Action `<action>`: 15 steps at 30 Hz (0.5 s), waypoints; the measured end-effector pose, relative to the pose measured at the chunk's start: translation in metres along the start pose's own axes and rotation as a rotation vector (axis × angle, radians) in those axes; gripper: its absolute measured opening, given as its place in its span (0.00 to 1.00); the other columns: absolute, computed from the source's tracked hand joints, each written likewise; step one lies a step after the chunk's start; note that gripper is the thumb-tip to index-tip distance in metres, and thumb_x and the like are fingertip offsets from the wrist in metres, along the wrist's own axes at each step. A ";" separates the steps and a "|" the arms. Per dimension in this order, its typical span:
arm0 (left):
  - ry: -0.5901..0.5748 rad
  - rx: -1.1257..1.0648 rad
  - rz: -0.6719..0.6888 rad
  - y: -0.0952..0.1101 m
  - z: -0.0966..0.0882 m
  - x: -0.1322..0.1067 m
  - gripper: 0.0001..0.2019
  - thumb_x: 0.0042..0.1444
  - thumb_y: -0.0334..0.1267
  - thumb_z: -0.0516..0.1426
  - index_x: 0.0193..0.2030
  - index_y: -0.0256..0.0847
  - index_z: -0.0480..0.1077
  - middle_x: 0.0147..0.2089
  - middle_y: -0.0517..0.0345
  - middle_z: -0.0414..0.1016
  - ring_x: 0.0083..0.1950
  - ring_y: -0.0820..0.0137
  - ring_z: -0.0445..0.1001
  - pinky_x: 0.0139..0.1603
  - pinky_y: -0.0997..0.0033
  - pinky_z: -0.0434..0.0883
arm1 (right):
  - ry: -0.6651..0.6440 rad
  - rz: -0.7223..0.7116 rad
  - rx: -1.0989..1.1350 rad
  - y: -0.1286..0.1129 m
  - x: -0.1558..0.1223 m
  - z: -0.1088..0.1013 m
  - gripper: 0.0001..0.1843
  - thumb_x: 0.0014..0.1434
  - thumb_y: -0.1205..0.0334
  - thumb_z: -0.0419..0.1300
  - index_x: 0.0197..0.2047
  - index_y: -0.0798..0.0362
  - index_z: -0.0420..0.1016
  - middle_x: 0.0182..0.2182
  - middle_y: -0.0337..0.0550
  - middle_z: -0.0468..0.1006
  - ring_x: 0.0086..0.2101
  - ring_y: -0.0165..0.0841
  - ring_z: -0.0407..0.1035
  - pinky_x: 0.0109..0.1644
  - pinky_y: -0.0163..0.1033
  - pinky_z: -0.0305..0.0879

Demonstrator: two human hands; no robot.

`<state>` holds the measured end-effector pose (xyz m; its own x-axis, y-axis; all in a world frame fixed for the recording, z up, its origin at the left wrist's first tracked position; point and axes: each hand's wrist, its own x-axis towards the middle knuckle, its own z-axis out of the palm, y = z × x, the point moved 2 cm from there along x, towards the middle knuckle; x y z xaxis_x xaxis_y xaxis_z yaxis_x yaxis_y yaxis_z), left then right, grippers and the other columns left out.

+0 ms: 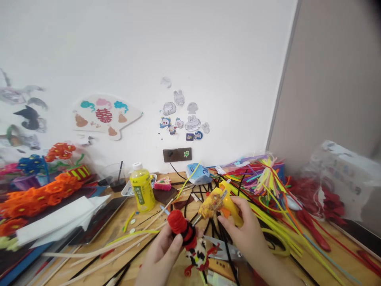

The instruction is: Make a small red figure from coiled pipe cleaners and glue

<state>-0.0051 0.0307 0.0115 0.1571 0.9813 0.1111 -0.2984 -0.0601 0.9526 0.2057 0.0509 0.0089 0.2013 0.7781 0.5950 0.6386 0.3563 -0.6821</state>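
Observation:
My left hand (160,254) is closed around a small figure made of red, black and white pipe cleaners (187,236), holding it up over the wooden table (119,238). My right hand (244,230) grips a yellow hot glue gun (218,200). The gun's nozzle points left and down and nearly touches the red top of the figure. Below the figure lie scissors (222,250), partly hidden by my hands.
A heap of coloured pipe cleaners (262,178) covers the right of the table. A yellow drink bottle (143,188) stands behind my left hand. Orange pipe-cleaner flowers (35,194), white paper and wooden sticks (125,238) lie to the left. A plastic bag (336,178) sits at far right.

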 end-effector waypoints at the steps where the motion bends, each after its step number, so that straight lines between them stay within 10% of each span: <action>1: -0.005 0.005 -0.001 0.001 0.001 -0.001 0.20 0.47 0.47 0.61 0.46 0.40 0.72 0.47 0.49 0.77 0.54 0.55 0.69 0.55 0.58 0.65 | 0.004 -0.025 -0.010 0.000 -0.001 0.000 0.21 0.49 0.56 0.58 0.46 0.51 0.62 0.42 0.49 0.73 0.42 0.42 0.69 0.45 0.48 0.66; 15: -0.057 -0.055 -0.036 0.008 0.010 -0.009 0.17 0.49 0.46 0.60 0.44 0.41 0.73 0.40 0.51 0.79 0.43 0.62 0.76 0.46 0.68 0.70 | 0.089 -0.211 -0.107 -0.006 -0.007 0.002 0.19 0.55 0.53 0.54 0.47 0.53 0.61 0.42 0.52 0.74 0.42 0.42 0.70 0.44 0.47 0.68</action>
<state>0.0008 0.0193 0.0209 0.2215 0.9706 0.0941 -0.3429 -0.0128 0.9393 0.1993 0.0446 0.0082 0.1171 0.6419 0.7578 0.7476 0.4453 -0.4927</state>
